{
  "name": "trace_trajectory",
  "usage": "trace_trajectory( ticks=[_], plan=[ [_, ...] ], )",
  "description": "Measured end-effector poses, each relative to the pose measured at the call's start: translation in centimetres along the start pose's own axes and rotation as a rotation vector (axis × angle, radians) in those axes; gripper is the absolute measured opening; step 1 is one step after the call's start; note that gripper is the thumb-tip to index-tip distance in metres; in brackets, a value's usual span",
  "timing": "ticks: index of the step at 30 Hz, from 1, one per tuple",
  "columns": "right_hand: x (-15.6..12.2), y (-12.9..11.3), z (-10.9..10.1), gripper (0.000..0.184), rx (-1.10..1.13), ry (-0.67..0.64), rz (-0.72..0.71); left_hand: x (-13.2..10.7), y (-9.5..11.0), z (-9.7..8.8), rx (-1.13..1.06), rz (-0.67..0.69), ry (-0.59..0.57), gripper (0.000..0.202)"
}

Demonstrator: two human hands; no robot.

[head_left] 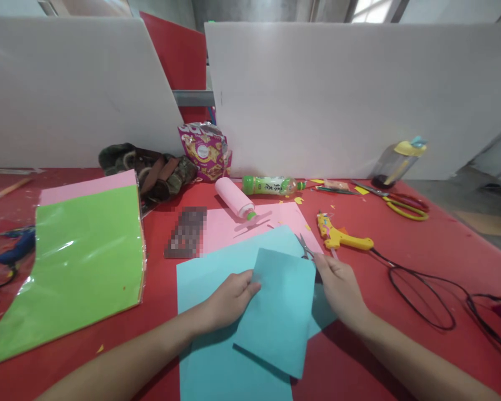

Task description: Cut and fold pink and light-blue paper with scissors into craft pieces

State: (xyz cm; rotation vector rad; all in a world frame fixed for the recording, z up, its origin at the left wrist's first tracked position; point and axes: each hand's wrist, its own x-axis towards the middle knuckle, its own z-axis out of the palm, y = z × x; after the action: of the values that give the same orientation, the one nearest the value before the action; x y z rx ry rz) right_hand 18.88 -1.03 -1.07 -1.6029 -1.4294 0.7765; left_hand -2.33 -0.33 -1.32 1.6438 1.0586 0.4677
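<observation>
My left hand pinches the left edge of a smaller light-blue sheet of paper, thumb on top. This sheet is tilted above a larger light-blue sheet lying on the table. My right hand is closed around the handles of small scissors, whose blades point up and left past the smaller sheet's top right corner. The scissor handles are mostly hidden by my fingers. Under the blue paper lies a pink sheet.
On the red table are a yellow glue gun with a looping black cord, a pink-wrapped bottle, a green-labelled bottle, large scissors, a phone-like object and a green paper pack. White boards stand behind.
</observation>
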Motion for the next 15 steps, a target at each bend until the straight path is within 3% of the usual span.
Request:
trace_trajectory(
  ticks=[2, 6, 9, 12, 15],
  plan=[
    [0.03, 0.33, 0.14, 0.029, -0.093, 0.061, -0.196, 0.08, -0.07, 0.02, -0.140, -0.045, 0.012, 0.030],
    [-0.18, 0.46, 0.26, 0.030, -0.410, 0.165, -0.777, 0.20, 0.02, 0.11, -0.460, -0.143, -0.016, 0.035],
    [-0.52, 0.32, 0.06, 0.035, -0.483, 0.103, -1.014, 0.17, -0.12, 0.13, -0.642, -0.235, -0.033, 0.033],
    [-0.71, 0.28, -0.21, 0.034, -0.359, -0.003, -1.044, 0.26, -0.45, 0.03, -0.661, -0.220, 0.048, 0.028],
    [-0.68, 0.12, -0.22, 0.026, -0.258, -0.044, -0.706, 0.49, -0.57, -0.12, -0.700, -0.143, 0.147, 0.027]
  ],
)
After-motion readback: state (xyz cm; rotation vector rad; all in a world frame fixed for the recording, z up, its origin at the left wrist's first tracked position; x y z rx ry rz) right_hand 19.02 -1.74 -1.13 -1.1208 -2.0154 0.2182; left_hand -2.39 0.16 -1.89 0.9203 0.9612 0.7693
